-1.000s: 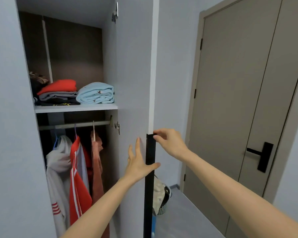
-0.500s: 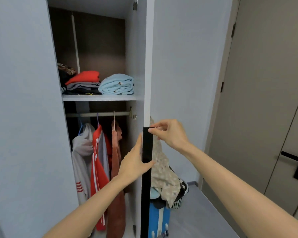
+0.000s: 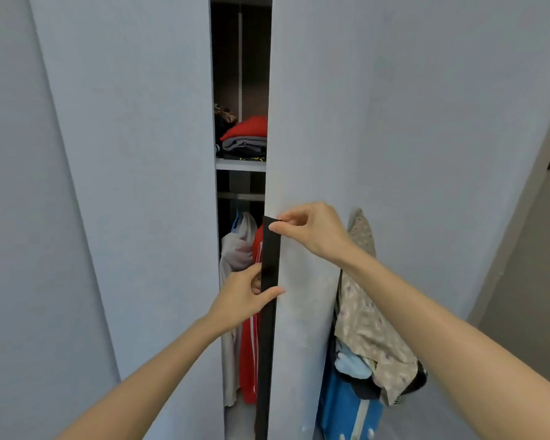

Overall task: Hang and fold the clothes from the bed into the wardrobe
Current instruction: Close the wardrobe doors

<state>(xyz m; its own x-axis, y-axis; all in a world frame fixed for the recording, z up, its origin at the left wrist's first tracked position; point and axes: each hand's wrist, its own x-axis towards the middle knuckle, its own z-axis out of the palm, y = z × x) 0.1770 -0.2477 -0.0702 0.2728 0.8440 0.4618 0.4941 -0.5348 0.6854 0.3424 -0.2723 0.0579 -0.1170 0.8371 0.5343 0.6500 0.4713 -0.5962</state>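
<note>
Since the earlier frame the door (image 3: pixel 302 122) has been swung most of the way shut, and only a narrow gap is left. Nearest, the left hand (image 3: pixel 245 296) is wrapped around the black handle strip (image 3: pixel 269 281), thumb in front and fingers hidden behind. Higher up, the strip's top is pinched by the right hand (image 3: pixel 311 230). A stiff, light panel is judged; the edge strip is the sound place to hold. Farther in, hung clothes (image 3: pixel 243 258) are seen below the rail and folded clothes (image 3: pixel 245 138) on the shelf (image 3: pixel 240 165). Right of the wardrobe, loose garments are piled on a blue suitcase (image 3: pixel 343 404).
</note>
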